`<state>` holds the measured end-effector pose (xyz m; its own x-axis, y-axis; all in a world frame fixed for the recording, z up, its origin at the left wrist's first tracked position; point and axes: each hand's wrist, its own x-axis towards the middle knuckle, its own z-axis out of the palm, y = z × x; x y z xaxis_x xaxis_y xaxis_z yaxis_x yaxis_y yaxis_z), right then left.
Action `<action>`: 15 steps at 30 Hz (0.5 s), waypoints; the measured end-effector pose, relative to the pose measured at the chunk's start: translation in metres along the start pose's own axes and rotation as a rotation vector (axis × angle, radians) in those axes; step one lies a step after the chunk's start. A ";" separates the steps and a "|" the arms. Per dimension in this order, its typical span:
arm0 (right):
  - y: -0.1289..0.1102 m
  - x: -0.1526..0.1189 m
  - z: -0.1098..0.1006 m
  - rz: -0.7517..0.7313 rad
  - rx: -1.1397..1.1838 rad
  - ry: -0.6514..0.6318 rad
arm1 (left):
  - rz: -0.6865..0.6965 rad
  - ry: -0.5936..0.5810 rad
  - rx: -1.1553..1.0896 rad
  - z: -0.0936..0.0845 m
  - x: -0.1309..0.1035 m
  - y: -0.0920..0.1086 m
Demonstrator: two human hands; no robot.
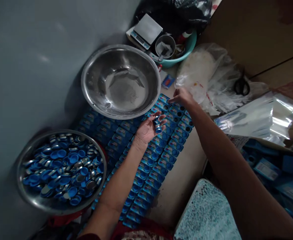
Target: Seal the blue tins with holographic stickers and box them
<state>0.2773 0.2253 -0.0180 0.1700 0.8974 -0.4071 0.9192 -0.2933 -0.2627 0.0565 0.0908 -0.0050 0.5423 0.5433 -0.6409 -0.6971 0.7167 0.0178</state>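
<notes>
My left hand (147, 129) is palm up with its fingers curled around several small round blue-and-silver tins (157, 124). It hovers over rows of blue packs (152, 155), many with a round blue piece at one end. A few packs near the far right show dark round holes instead. At the far end of the rows, my right hand (183, 97) has its fingers bent together, fingertips down at a pack; whatever they hold is hidden. To the left, a metal bowl (21, 176) is heaped with more blue-and-silver tins (73, 158).
A large steel basin (121, 80) stands behind the packs. Beyond it, a teal tub (192, 41) carries a small scale (148, 28) and a metal cup (165, 46). Clear plastic bags (198, 70), scissors (241, 86) and a patterned teal stool-like surface (207, 213) are at the right.
</notes>
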 end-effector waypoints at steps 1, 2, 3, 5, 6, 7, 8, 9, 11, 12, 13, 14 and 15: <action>0.000 -0.004 -0.001 0.000 0.006 0.019 | -0.002 -0.005 -0.005 -0.002 0.001 -0.002; 0.000 -0.011 -0.001 -0.014 0.020 0.051 | 0.000 -0.010 -0.015 -0.004 0.002 -0.004; -0.001 -0.022 0.000 -0.044 0.047 0.101 | 0.004 -0.014 -0.030 -0.006 0.003 -0.006; -0.003 -0.052 0.006 -0.134 0.143 0.218 | 0.029 -0.020 -0.060 -0.006 0.004 -0.010; -0.004 -0.071 0.011 -0.178 0.205 0.256 | 0.051 -0.018 -0.072 -0.006 0.004 -0.010; -0.005 -0.091 0.016 -0.223 0.273 0.277 | 0.074 -0.011 -0.081 -0.005 0.005 -0.011; -0.005 -0.111 0.022 -0.270 0.340 0.280 | 0.093 0.004 -0.086 -0.003 0.005 -0.011; -0.005 -0.131 0.029 -0.318 0.403 0.272 | 0.105 0.019 -0.090 -0.001 0.004 -0.011; -0.005 -0.165 0.043 -0.403 0.495 0.253 | 0.117 0.046 -0.099 0.004 0.004 -0.012; -0.004 -0.178 0.050 -0.430 0.520 0.261 | 0.120 0.056 -0.107 0.007 0.003 -0.013; -0.004 -0.188 0.056 -0.446 0.531 0.279 | 0.120 0.069 -0.115 0.009 0.003 -0.015; -0.003 -0.195 0.063 -0.451 0.532 0.308 | 0.118 0.089 -0.121 0.012 0.002 -0.016; -0.003 -0.199 0.068 -0.447 0.528 0.337 | 0.113 0.117 -0.125 0.014 0.001 -0.018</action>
<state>0.2164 0.0254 0.0041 -0.0007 0.9947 0.1024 0.6492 0.0783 -0.7566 0.0759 0.0846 0.0048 0.4040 0.5580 -0.7249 -0.8073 0.5901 0.0043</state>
